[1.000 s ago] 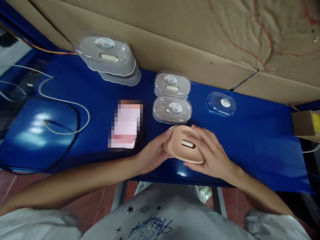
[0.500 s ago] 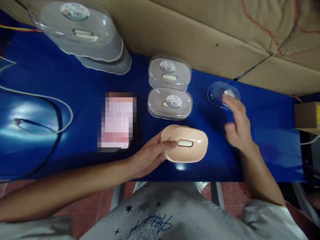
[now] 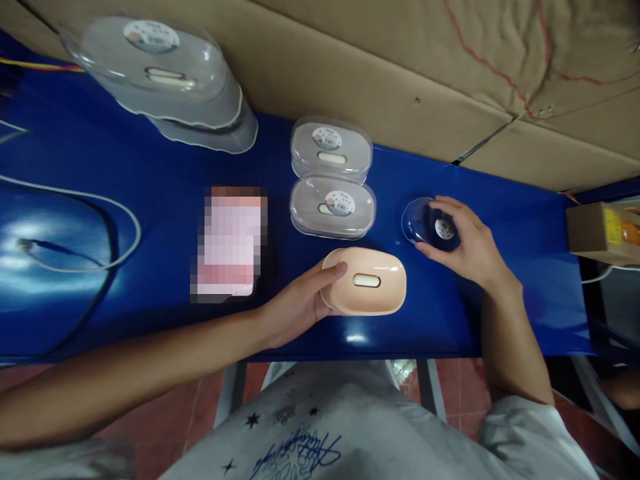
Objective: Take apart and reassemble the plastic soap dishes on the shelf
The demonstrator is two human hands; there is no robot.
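Observation:
A peach-coloured oval box base (image 3: 367, 280) with a small white slot rests on the blue table (image 3: 520, 267) in front of me. My left hand (image 3: 297, 303) grips its left end, thumb on top. My right hand (image 3: 470, 250) is closed round a small clear oval lid (image 3: 430, 223) with a round sticker, tilted up off the table to the right of the base. Just behind the base lie two closed clear oval boxes (image 3: 333, 180), one behind the other, each with a sticker.
A stack of larger clear oval lids (image 3: 165, 77) sits at the far left. A blurred-out flat item (image 3: 229, 243) lies left of the base. White cable (image 3: 75, 200) loops at the left. Brown cardboard (image 3: 400, 60) lines the back; a small carton (image 3: 600, 230) stands at the right.
My right hand left the peach base, reached right to the small clear lid and took hold of it, tipping it up. My left hand stayed on the base.

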